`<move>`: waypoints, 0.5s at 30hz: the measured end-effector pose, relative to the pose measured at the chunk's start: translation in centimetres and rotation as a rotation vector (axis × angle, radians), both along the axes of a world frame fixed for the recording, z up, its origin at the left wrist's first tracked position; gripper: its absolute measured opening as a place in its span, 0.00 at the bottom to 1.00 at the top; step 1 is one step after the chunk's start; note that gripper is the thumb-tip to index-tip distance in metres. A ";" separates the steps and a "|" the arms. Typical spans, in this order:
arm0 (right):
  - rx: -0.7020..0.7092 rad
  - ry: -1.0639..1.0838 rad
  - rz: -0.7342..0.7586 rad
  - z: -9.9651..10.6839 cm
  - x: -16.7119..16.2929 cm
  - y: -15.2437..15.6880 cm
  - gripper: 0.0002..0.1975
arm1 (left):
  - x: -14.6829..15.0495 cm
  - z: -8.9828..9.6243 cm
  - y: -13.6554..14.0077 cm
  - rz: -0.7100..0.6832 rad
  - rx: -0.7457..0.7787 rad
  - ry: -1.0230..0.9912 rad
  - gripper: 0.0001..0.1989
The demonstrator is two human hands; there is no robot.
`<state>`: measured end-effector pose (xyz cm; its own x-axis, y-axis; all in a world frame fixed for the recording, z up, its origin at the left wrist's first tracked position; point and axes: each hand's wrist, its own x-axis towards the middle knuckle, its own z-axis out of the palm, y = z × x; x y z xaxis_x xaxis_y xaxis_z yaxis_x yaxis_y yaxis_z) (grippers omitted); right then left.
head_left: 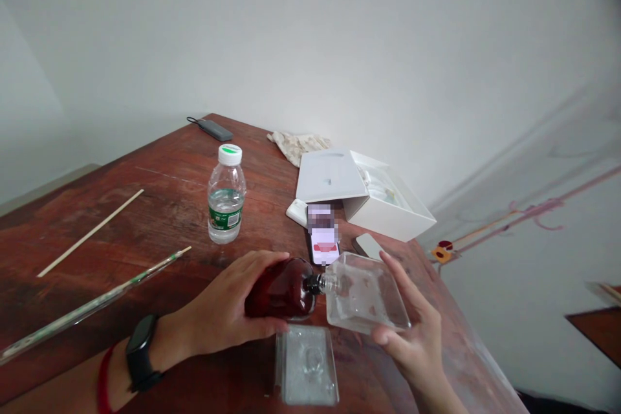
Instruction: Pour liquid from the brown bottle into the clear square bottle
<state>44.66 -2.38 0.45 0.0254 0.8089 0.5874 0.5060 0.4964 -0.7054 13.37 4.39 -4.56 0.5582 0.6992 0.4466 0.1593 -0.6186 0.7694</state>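
My left hand (242, 301) is wrapped around a dark red-brown bottle (281, 291), which lies tilted on its side with its dark neck to the right. In my right hand (412, 323) is a clear square container (366, 294), gripped by its edges between thumb and fingers. The bottle's neck meets the clear short neck on the container's left side; whether liquid passes between them I cannot tell. Just below the two, on the wooden table (179, 381), lies a clear rectangular plastic piece (310, 365) with a round raised middle.
A water bottle (226, 197) with a white cap stands left of centre. Farther left lie a thin stick (92, 233) and a wrapped stick (97, 304). Behind my hands are a lit phone (324, 239), an open white box (392, 207), a cloth (298, 144) and a grey device (216, 130).
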 end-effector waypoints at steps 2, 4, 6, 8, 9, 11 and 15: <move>-0.006 -0.005 0.010 0.3 -0.1 0.2 0.46 | -0.2 0.1 -0.1 0.007 -0.025 -0.001 0.41; -0.027 -0.002 0.028 0.5 -0.2 0.4 0.46 | -0.3 0.3 -0.1 0.015 -0.046 -0.008 0.40; -0.048 0.007 0.052 0.6 -0.4 0.5 0.46 | -0.3 0.4 0.0 0.023 -0.064 -0.024 0.40; -0.055 0.040 0.070 0.6 -0.6 0.6 0.44 | -0.4 0.5 0.1 0.029 -0.075 -0.049 0.40; -0.051 0.067 0.070 0.6 -0.8 0.7 0.43 | -0.4 0.4 0.2 0.032 -0.079 -0.058 0.40; -0.050 0.101 0.067 0.6 -1.0 0.9 0.43 | -0.4 0.3 0.2 0.039 -0.085 -0.064 0.41; -0.068 0.112 0.107 0.9 -1.1 1.3 0.43 | -0.5 0.0 0.0 0.048 -0.118 -0.054 0.41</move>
